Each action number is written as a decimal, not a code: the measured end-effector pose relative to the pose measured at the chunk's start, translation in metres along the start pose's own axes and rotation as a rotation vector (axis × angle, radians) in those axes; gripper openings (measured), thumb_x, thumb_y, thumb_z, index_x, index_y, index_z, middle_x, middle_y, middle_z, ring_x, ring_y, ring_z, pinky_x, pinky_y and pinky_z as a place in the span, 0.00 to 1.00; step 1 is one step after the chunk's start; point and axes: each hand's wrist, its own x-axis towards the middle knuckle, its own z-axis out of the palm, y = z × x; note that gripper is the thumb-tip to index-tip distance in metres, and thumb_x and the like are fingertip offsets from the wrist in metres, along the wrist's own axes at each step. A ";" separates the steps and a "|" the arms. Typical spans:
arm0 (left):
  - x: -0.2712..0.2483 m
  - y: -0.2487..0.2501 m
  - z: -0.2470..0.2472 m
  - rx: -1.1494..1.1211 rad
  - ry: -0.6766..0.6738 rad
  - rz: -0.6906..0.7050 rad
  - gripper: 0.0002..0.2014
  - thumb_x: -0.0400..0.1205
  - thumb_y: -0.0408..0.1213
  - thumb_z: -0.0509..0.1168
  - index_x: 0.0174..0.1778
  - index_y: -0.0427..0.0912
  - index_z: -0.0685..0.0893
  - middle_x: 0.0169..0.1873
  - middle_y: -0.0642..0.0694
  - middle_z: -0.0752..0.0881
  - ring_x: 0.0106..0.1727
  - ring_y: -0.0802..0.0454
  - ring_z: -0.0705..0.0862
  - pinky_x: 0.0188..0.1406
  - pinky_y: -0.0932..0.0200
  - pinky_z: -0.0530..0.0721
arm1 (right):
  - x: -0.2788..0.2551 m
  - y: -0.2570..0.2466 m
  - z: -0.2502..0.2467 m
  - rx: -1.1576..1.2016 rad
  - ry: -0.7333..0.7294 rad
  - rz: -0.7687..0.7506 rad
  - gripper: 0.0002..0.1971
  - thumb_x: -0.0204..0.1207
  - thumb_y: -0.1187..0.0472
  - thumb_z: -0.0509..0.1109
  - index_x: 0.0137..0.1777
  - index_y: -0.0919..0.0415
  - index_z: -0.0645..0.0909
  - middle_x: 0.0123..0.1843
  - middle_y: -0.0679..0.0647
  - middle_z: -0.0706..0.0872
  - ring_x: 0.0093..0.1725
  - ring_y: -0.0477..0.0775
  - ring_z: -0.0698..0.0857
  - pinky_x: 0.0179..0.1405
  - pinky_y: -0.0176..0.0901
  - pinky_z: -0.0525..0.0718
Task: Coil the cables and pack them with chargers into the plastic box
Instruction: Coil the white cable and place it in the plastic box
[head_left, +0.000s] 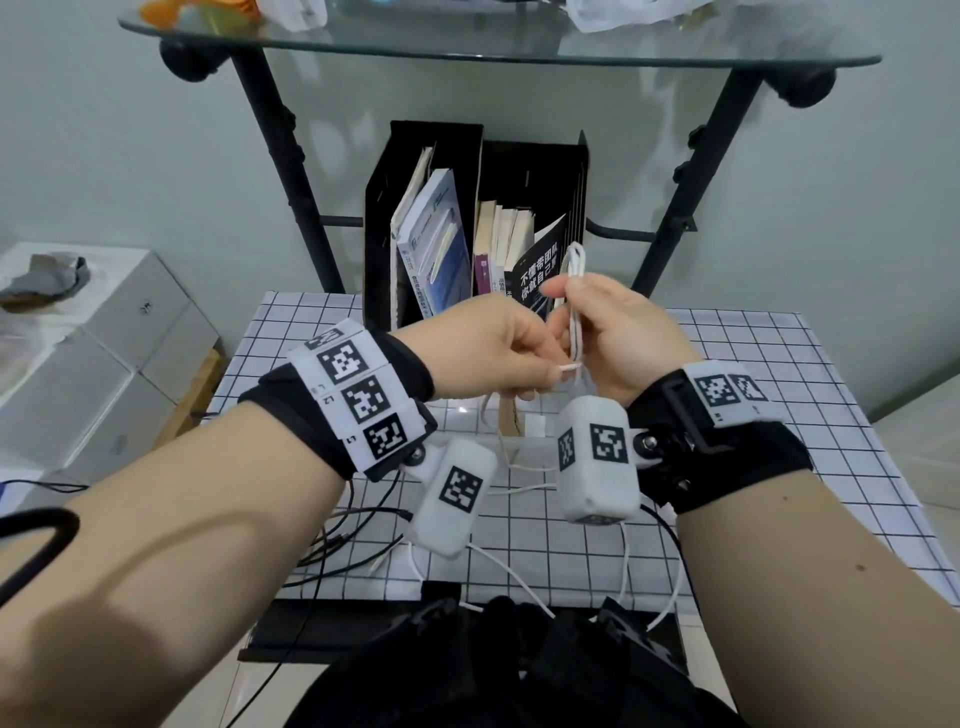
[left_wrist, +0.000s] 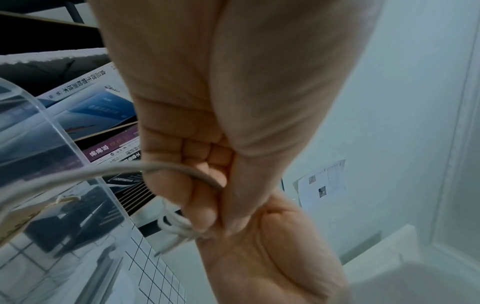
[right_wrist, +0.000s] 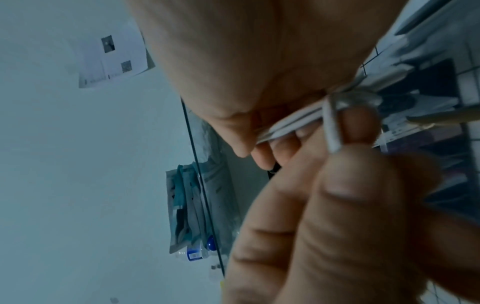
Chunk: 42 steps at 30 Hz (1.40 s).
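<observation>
A white cable (head_left: 575, 270) is folded into a narrow bundle and held upright above the table. My right hand (head_left: 571, 312) grips the bundle around its middle, and its looped end sticks out above the fist. My left hand (head_left: 550, 371) pinches the cable's free plug end (head_left: 567, 367) beside the bundle's lower part. In the right wrist view that end (right_wrist: 332, 127) crosses over the bundle (right_wrist: 293, 123). The clear plastic box (left_wrist: 52, 123) stands on the table below the hands, mostly hidden in the head view. Loose black cables (head_left: 358, 525) and white cables (head_left: 519, 488) lie near the table's front.
A black file holder with books (head_left: 467, 234) stands at the back of the checked tablecloth (head_left: 779, 389). Overhead, a glass shelf (head_left: 493, 47) rests on a black frame. White boxes (head_left: 104, 338) are stacked to the left of the table.
</observation>
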 end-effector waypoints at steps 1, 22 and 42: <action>0.000 0.000 -0.001 -0.023 0.036 0.007 0.05 0.79 0.35 0.69 0.46 0.39 0.90 0.32 0.45 0.89 0.33 0.57 0.85 0.38 0.64 0.87 | 0.000 0.001 0.000 -0.024 -0.020 0.008 0.12 0.86 0.60 0.56 0.52 0.62 0.81 0.30 0.56 0.80 0.27 0.53 0.78 0.29 0.44 0.78; 0.000 -0.018 -0.017 -0.102 0.299 0.015 0.10 0.78 0.45 0.70 0.50 0.46 0.89 0.31 0.55 0.86 0.28 0.61 0.77 0.29 0.68 0.76 | -0.017 -0.007 0.002 -0.031 -0.299 0.188 0.17 0.84 0.53 0.59 0.36 0.62 0.75 0.13 0.46 0.61 0.12 0.41 0.55 0.19 0.35 0.46; 0.002 -0.042 -0.002 -0.741 0.237 -0.058 0.19 0.87 0.47 0.55 0.41 0.40 0.85 0.25 0.48 0.85 0.18 0.56 0.67 0.22 0.62 0.69 | -0.016 -0.013 -0.015 0.443 -0.277 0.212 0.17 0.85 0.51 0.54 0.36 0.58 0.73 0.16 0.45 0.63 0.12 0.43 0.59 0.18 0.36 0.52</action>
